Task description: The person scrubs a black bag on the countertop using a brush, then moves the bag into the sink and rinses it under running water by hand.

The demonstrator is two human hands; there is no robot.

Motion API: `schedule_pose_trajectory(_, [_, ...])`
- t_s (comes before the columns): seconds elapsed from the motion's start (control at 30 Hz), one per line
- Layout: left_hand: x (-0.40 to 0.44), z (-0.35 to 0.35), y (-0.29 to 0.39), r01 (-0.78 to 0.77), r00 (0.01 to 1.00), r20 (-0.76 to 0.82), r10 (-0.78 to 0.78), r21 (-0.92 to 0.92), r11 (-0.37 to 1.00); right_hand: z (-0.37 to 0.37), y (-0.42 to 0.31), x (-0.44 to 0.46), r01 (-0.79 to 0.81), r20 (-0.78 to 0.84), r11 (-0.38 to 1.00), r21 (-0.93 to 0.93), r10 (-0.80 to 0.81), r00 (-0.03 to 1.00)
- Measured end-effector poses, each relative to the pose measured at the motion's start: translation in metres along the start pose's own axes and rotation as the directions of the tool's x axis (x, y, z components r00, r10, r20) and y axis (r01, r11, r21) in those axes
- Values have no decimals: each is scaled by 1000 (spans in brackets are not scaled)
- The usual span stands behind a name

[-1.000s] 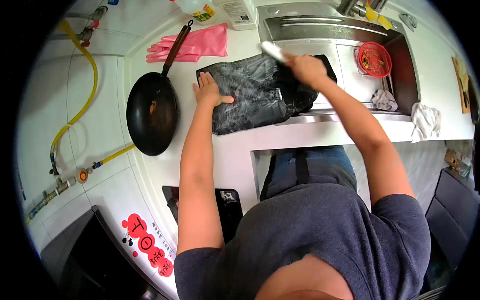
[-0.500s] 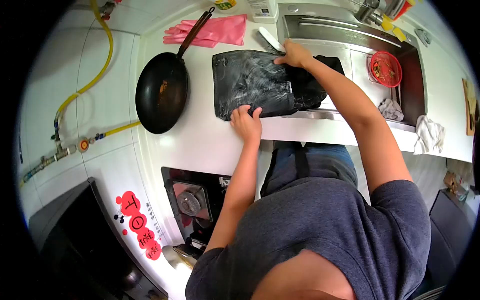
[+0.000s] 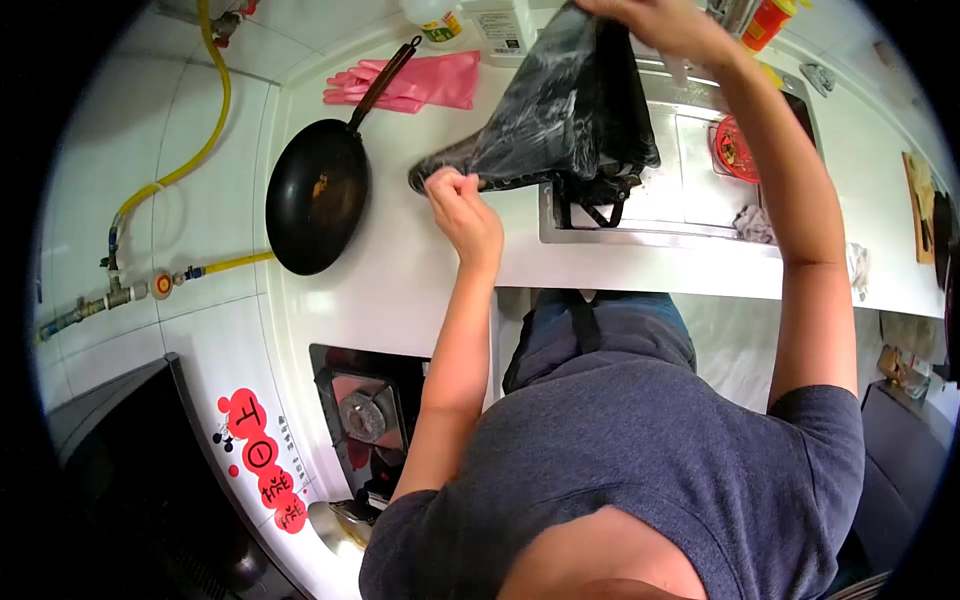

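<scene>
A black bag [image 3: 540, 115], foam-streaked, with straps at its lower right end, is partly lifted above the counter and the sink edge. My left hand [image 3: 466, 220] is closed in a pinch on its lower left edge. Up at the top of the view, my right hand [image 3: 665, 25] grips the raised upper end, its fingertips partly cut off by the frame. Between the hands the bag slopes, with folds hanging toward the sink [image 3: 600, 236]. The scrub brush seen earlier does not show now.
Left of the bag lies a black frying pan [image 3: 318, 200], with pink rubber gloves [image 3: 440, 80] behind it. White bottles [image 3: 505, 30] stand at the back. A red basket [image 3: 735, 150] with scraps and a grey rag [image 3: 753, 224] sit in the sink. A gas stove [image 3: 368, 415] is at lower left.
The bag was lying flat; its far side has been lifted up by my right hand, which moved up and right. My left hand went from resting flat on it to pinching its edge.
</scene>
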State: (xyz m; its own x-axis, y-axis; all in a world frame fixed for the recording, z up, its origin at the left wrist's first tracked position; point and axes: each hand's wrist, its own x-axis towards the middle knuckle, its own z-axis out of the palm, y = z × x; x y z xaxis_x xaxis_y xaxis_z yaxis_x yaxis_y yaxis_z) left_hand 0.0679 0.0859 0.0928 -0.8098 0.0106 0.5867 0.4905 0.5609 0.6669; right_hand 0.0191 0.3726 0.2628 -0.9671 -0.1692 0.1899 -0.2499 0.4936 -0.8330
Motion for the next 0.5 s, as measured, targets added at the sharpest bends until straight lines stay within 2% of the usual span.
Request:
schedule_pose_trajectory(0.07, [19,9,15,-91,993,-81,82,-120,989,-18,-24,-3,-2,-83,999,36,5,997])
schedule_pose_trajectory(0.1, [22,20,22,-46,995,-100,17,-301,953,-25,-42,-8,-89,-121,996,24,91,989])
schedule_pose_trajectory(0.17, [21,49,42,35,988,-97,-122,-625,780,-37,-56,-13,62,-124,985,158,-43,991])
schedule_pose_trajectory(0.2, [12,64,36,199,974,72,-214,-723,661,-40,-62,-14,125,-153,970,211,-94,984])
schedule_pose_trajectory(0.27, [8,89,49,232,959,261,-111,-497,836,-47,-73,-16,175,-142,955,239,-144,979])
schedule_pose_trajectory(0.33, [22,116,60,420,902,326,-285,-503,755,-53,-80,-18,213,-126,953,214,-189,974])
schedule_pose_trajectory(0.37, [33,124,63,471,876,342,-340,-461,752,-55,-86,-24,161,-203,959,233,-114,972])
schedule_pose_trajectory(0.47, [49,149,73,419,897,346,-274,-475,774,-73,-88,-29,225,-259,918,327,-142,955])
schedule_pose_trajectory(0.5, [45,164,72,504,857,455,-244,-638,583,-77,-89,-30,266,-265,889,371,-173,948])
